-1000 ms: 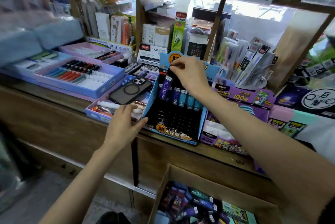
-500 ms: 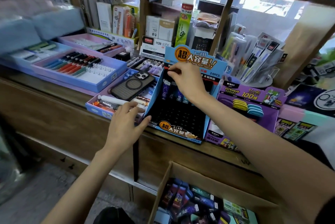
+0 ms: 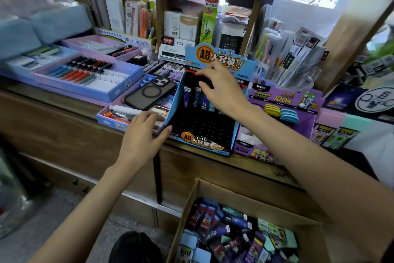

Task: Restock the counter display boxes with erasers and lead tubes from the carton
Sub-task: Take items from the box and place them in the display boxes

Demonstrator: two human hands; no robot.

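Observation:
A blue lead-tube display box [image 3: 213,60] with a black slotted insert stands on the wooden counter. A few lead tubes [image 3: 197,98] stand in its top row. My right hand [image 3: 221,88] reaches over that row and pinches the dark cap of a lead tube [image 3: 203,80]. My left hand [image 3: 142,135] holds the box's lower left wall, with the thumb in front and the fingers beside it. Right of it, a purple display box [image 3: 277,96] holds yellow and blue erasers [image 3: 281,112]. Below the counter, an open carton [image 3: 215,192] holds several tubes and erasers [image 3: 226,230].
A phone in a dark case [image 3: 149,95] lies on a blue tray of pens [image 3: 110,119] left of the blue box. Larger pen trays [image 3: 85,75] fill the left of the counter. Shelves with stationery and a clear pen rack [image 3: 296,60] stand behind.
My right hand has come down from the header card to the top row of tubes. My left hand has closed in on the box's lower left corner.

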